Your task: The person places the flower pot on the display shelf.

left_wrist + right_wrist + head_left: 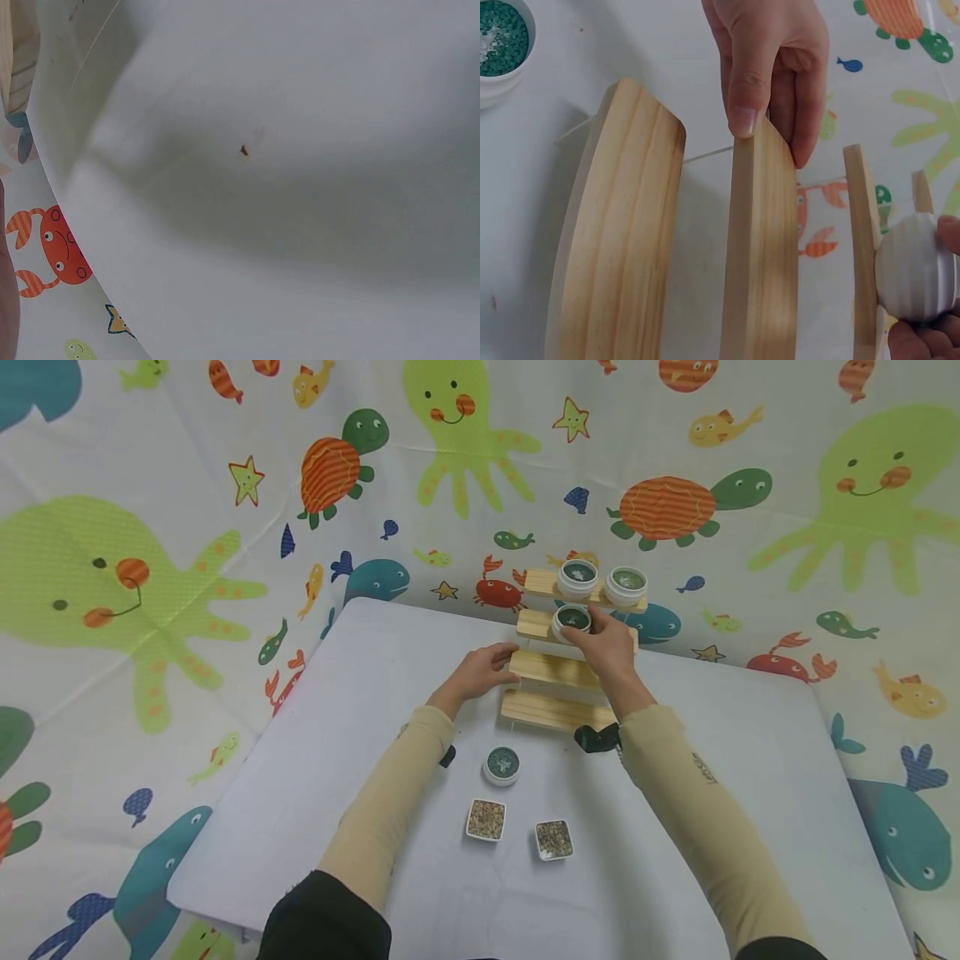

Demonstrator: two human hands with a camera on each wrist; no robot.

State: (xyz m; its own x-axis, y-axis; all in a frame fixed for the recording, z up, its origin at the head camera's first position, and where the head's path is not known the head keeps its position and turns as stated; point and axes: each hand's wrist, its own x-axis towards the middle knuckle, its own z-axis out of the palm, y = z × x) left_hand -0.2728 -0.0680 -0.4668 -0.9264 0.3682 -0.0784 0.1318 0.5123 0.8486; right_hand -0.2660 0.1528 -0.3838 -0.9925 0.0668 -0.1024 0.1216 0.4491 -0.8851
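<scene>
A stepped wooden rack (558, 710) with several narrow shelves stands at the back of the table. My right hand (611, 647) holds a small white pot (572, 617) with dark green contents at the second shelf from the top. In the right wrist view, fingers (930, 341) of that hand curl around the white ribbed pot (915, 270). My left hand (483, 672) grips the left end of the shelf below, its thumb on the near edge and fingers behind, as the right wrist view shows. Two more pots, a dark-green-filled one (577, 578) and a lighter green one (626, 585), sit on the top shelf.
Nearer on the white table (300, 760) stand another green-filled pot (502, 766) and two square white dishes, one left (486, 820) and one right (554, 840), of brownish bits. A cloth printed with sea animals (667, 510) hangs right behind the rack.
</scene>
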